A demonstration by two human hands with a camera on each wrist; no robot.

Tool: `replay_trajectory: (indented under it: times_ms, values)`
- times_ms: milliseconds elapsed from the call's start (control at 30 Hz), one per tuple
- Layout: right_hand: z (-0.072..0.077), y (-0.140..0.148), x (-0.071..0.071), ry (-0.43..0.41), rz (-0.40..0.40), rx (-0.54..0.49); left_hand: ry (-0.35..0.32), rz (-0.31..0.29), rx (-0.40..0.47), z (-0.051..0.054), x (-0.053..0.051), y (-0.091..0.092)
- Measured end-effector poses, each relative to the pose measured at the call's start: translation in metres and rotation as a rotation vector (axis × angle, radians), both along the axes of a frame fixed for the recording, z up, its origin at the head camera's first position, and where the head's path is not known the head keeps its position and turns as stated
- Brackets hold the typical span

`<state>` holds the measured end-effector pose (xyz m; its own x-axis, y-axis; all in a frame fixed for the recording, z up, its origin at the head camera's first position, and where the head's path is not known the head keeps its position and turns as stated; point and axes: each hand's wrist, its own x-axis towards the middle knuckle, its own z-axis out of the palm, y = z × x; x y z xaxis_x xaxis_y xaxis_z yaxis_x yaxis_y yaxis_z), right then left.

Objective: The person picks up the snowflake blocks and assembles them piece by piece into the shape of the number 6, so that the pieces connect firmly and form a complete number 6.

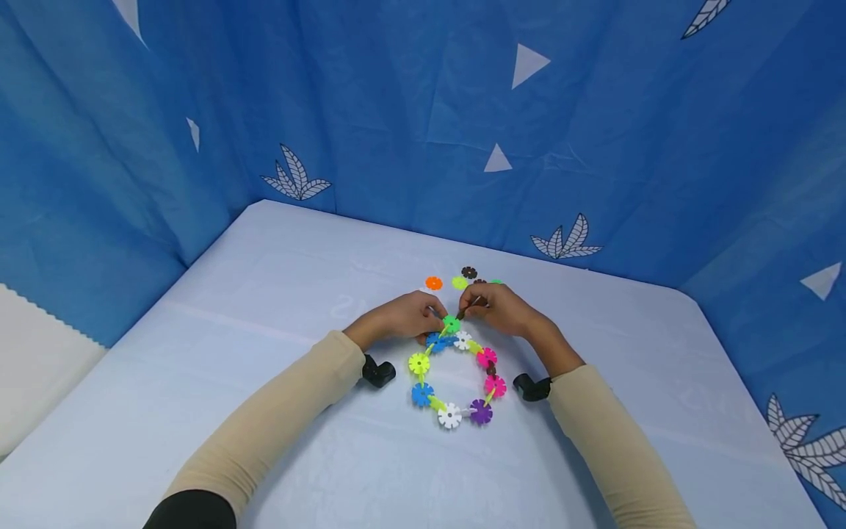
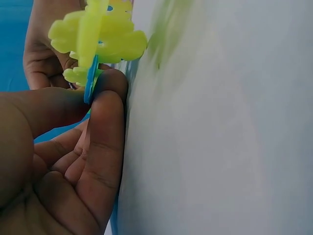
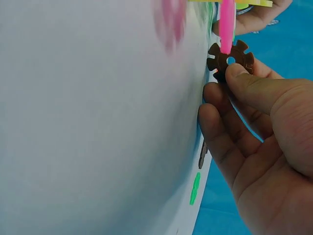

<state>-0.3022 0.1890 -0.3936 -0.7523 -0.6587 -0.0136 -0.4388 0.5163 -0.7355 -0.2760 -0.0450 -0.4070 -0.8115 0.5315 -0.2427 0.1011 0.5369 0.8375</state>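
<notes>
A ring of interlocking flower-shaped discs (image 1: 450,416) lies on the white table, in yellow, blue, white, purple, pink, brown and green. At its far side, my left hand (image 1: 413,312) pinches a blue disc (image 2: 91,81) of the ring between thumb and fingers, beside a green disc (image 1: 452,325). My right hand (image 1: 499,305) holds a brown disc (image 3: 240,55) between thumb and fingers, close to the green disc. In the right wrist view a pink disc (image 3: 226,24) appears edge-on above the brown one; whether they touch I cannot tell.
Beyond the hands lie loose discs: an orange one (image 1: 433,283), a yellow-green one (image 1: 459,282), a brown one (image 1: 469,272), another brown one partly hidden, and a green one (image 1: 497,281). A blue patterned curtain (image 1: 410,110) hangs behind the table (image 1: 297,279).
</notes>
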Motion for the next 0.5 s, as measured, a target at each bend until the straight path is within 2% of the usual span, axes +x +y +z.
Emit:
replay_trajectory:
  times_ms: [100,333,500]
  values:
    - [-0.0009,-0.0008,-0.0006,0.021,0.025,-0.004,0.008,-0.001,0.004,-0.0001,-0.0002,0.0003]
    - [0.0030,-0.0036,0.0019,0.151,0.096,0.028,-0.004,0.018,0.014,0.0005,0.0002,0.0008]
    - [0.0032,-0.0058,0.0034,0.171,0.119,0.029,-0.003,0.020,-0.005,0.0023,0.0008,0.0025]
